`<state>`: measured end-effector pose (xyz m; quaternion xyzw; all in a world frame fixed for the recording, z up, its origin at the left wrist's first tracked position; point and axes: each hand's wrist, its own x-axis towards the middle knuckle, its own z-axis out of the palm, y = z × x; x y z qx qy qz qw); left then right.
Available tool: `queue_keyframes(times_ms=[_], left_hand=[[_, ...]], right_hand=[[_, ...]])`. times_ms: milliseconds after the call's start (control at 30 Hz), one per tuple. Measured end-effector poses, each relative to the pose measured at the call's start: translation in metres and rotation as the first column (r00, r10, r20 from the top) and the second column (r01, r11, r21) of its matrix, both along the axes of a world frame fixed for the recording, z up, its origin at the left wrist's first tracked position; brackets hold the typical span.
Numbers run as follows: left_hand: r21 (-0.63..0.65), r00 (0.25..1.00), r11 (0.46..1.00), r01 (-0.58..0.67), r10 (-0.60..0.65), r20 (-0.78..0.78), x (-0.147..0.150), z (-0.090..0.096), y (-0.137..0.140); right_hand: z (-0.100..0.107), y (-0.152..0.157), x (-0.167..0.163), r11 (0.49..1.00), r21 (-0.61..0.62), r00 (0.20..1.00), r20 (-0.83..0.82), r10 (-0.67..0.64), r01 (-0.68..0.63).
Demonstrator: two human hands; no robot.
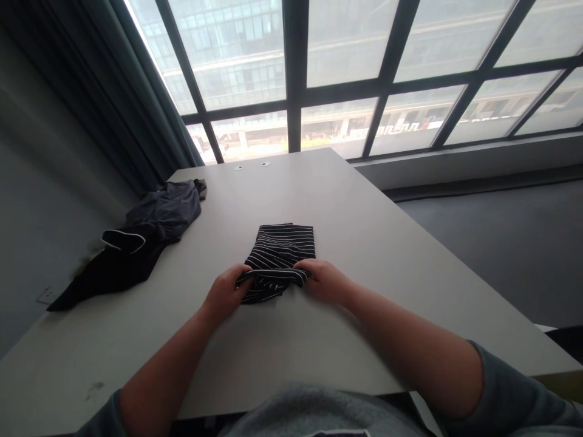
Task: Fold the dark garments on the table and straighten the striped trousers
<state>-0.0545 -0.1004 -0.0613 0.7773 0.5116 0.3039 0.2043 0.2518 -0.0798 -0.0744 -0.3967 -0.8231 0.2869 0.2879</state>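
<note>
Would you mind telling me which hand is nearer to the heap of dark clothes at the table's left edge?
Left. The left hand grips the striped garment on the side facing the dark clothes; the right hand grips its far side.

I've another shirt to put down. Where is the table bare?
Bare: right of the striped garment to the table edge, and behind it toward the window. Crowded: the left side, under the dark clothes pile; both hands grip the striped garment's near edge.

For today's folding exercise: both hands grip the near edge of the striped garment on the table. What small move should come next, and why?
Probably carry that near edge forward over the far half. The left hand and right hand pinch the bunched near end of the striped garment, while its far part lies flat on the table.
</note>
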Motion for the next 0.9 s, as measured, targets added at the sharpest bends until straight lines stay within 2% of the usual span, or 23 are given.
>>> queue_keyframes(times_ms=[67,133,167,233,300,367,467,500,533,600,633,667,733,800,833,900], left_hand=[[-0.063,0.962,0.987,-0.149,0.159,0.222,0.008,0.004,-0.002],[-0.183,0.838,0.962,-0.203,0.267,0.475,0.019,0.012,-0.003],[-0.246,0.757,0.953,-0.175,0.29,0.585,0.026,0.019,-0.003],[-0.322,0.613,0.945,-0.051,0.285,0.737,0.037,0.036,0.001],[-0.339,0.539,0.938,0.065,0.253,0.804,0.044,0.055,0.009],[-0.338,0.513,0.933,0.126,0.231,0.827,0.047,0.068,0.021],[-0.283,0.531,0.956,0.076,0.202,0.823,0.049,0.064,0.04],[-0.244,0.575,0.969,0.041,0.177,0.799,0.05,0.056,0.044],[-0.198,0.653,0.98,0.025,0.134,0.745,0.051,0.046,0.047],[-0.109,0.856,0.99,0.089,-0.02,0.517,0.055,0.025,0.047],[-0.075,0.927,0.985,0.154,-0.118,0.356,0.058,0.017,0.045],[-0.047,0.96,0.976,0.211,-0.198,0.199,0.061,0.011,0.041],[0.017,0.963,0.962,0.271,-0.271,-0.013,0.07,0.008,0.028],[0.085,0.953,0.951,0.296,-0.288,-0.091,0.078,0.015,0.01],[0.106,0.945,0.941,0.322,-0.312,-0.101,0.083,0.021,0.0],[0.103,0.902,0.897,0.431,-0.424,-0.078,0.091,0.032,-0.022]], right_hand=[[0.002,-0.002,0.0,0.993,-0.098,0.989,-0.128,-0.072,0.059],[0.003,-0.004,-0.001,0.975,-0.214,0.944,-0.309,-0.119,0.053],[0.003,-0.005,0.0,0.957,-0.289,0.899,-0.415,-0.135,0.011],[0.002,-0.006,0.002,0.887,-0.444,0.781,-0.595,-0.189,-0.124],[0.001,-0.004,0.008,0.814,-0.538,0.692,-0.674,-0.258,-0.221],[0.001,0.001,0.015,0.808,-0.548,0.676,-0.68,-0.282,-0.214],[-0.001,0.015,0.028,0.885,-0.463,0.755,-0.596,-0.273,-0.046],[-0.002,0.02,0.032,0.909,-0.416,0.799,-0.533,-0.278,0.038],[-0.003,0.026,0.036,0.927,-0.355,0.842,-0.456,-0.287,0.124],[-0.007,0.036,0.044,0.94,-0.212,0.9,-0.292,-0.323,0.268],[-0.008,0.039,0.047,0.933,-0.149,0.908,-0.225,-0.353,0.327],[-0.008,0.042,0.05,0.918,-0.094,0.9,-0.181,-0.397,0.386],[-0.004,0.041,0.054,0.874,-0.007,0.862,-0.162,-0.48,0.486],[0.005,0.033,0.052,0.872,0.08,0.865,-0.201,-0.46,0.483],[0.011,0.027,0.05,0.895,0.125,0.891,-0.22,-0.397,0.429],[0.022,0.014,0.041,0.957,0.178,0.96,-0.205,-0.19,0.228]])
